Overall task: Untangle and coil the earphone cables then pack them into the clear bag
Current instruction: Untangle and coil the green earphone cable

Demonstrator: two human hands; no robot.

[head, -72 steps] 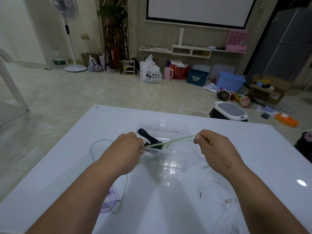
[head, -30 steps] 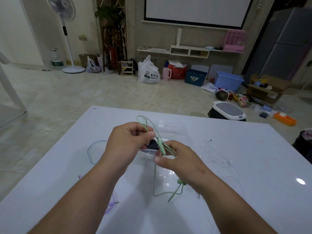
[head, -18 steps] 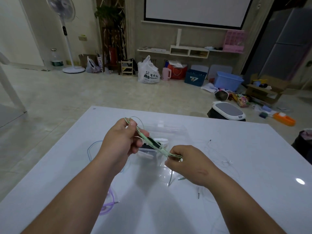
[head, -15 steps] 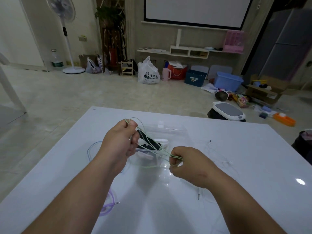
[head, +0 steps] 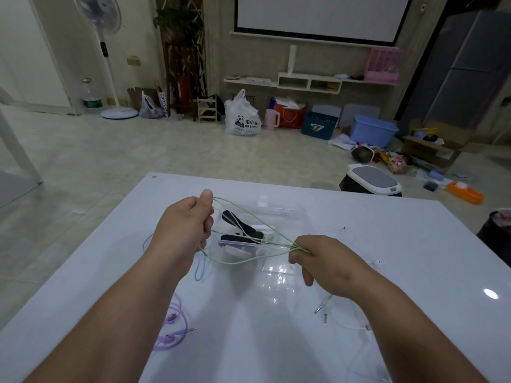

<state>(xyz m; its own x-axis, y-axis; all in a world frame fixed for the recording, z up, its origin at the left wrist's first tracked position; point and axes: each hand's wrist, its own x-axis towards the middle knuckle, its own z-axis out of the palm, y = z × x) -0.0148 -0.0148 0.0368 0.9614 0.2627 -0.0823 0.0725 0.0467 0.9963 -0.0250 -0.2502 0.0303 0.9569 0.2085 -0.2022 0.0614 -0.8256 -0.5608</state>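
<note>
Several loops of a green earphone cable [head: 250, 226] stretch between my two hands above the white table [head: 414, 244]. My left hand [head: 185, 225] grips one end of the loops in a fist, thumb up. My right hand [head: 323, 261] pinches the other end; the green plug [head: 322, 306] dangles below it. The clear bag [head: 279, 217] lies flat behind and under the loops, with black and white items inside. A purple earphone cable [head: 174, 327] lies at the near left, a blue cable [head: 199, 269] under my left wrist, and a white cable [head: 356, 324] at the near right.
The table's far edge runs just behind the bag. On the floor beyond stand a grey-topped bin [head: 372, 181], a white plastic bag [head: 242, 117], a blue crate [head: 372, 129] and a pedestal fan [head: 110, 56].
My hands have drawn further apart, spreading the green loops wider. My left thumb has risen; my right hand shifted right and the plug end hangs beneath it.
</note>
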